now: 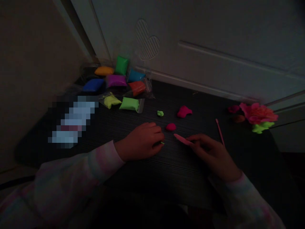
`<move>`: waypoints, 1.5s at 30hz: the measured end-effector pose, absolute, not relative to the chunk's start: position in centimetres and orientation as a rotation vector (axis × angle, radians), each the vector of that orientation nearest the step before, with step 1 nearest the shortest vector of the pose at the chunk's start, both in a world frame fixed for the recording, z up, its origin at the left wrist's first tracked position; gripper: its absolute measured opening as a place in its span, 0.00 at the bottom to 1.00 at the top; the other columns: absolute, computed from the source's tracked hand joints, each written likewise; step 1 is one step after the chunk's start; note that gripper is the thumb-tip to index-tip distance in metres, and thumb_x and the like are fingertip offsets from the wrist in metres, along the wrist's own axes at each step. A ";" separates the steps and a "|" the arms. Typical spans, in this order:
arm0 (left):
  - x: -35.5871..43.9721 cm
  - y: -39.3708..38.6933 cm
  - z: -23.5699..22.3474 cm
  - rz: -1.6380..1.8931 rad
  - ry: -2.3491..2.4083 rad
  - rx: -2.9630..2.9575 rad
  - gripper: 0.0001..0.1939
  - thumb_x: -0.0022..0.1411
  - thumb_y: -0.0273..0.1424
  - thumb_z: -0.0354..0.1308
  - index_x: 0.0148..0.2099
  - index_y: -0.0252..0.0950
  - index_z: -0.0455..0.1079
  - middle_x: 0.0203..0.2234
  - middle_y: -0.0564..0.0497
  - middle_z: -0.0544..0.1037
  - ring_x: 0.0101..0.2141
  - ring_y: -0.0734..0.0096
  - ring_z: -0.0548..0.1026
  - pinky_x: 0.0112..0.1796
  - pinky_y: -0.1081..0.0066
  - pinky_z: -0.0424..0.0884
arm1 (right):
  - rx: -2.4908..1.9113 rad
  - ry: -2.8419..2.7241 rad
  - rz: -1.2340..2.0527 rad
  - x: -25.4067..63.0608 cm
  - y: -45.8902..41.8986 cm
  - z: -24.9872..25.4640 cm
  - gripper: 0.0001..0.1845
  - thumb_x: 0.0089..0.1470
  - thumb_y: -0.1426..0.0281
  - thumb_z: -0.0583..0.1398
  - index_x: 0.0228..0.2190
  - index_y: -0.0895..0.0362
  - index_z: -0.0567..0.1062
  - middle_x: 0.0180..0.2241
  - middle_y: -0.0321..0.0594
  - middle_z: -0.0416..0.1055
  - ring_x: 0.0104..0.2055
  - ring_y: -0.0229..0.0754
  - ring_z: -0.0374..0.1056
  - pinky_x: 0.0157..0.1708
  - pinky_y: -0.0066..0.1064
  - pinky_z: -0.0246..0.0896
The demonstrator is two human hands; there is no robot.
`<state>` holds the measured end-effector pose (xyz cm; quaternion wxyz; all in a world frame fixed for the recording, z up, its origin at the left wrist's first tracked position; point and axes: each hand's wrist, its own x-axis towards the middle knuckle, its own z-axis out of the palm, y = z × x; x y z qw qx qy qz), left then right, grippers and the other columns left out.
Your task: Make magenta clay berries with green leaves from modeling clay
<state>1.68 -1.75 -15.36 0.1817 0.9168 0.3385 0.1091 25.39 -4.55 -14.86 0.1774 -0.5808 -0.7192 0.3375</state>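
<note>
My right hand (211,154) pinches the handle of a pink plastic clay knife (183,139), its blade pointing left above the dark table. My left hand (143,141) is closed with its knuckles up, and a thin tip of light green clay (162,142) sticks out by the thumb. Most of that piece is hidden by the fingers. Just beyond the hands lies a smooth pink clay lump (171,127). Farther back are a larger, uneven pink clay lump (184,111) and a small light green clay lump (160,113).
Bagged clay, including a light green pack (130,104) and a purple pack (116,80), lies at the back left. A blurred-out pale item (77,117) is at the left. At right are a thin pink tool (220,132) and a pink clay flower (258,114). A white panel (214,38) stands behind.
</note>
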 end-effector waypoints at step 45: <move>1.8 -1.6 -15.7 0.349 0.886 2.571 0.10 0.59 0.30 0.47 0.36 0.34 0.70 0.30 0.49 0.71 0.34 0.70 0.65 0.38 0.69 0.61 | -1.532 -2.376 0.087 22.6 -4.2 -16.4 0.11 0.49 0.63 0.58 0.33 0.57 0.72 0.34 0.41 0.70 0.37 0.45 0.63 0.34 0.37 0.53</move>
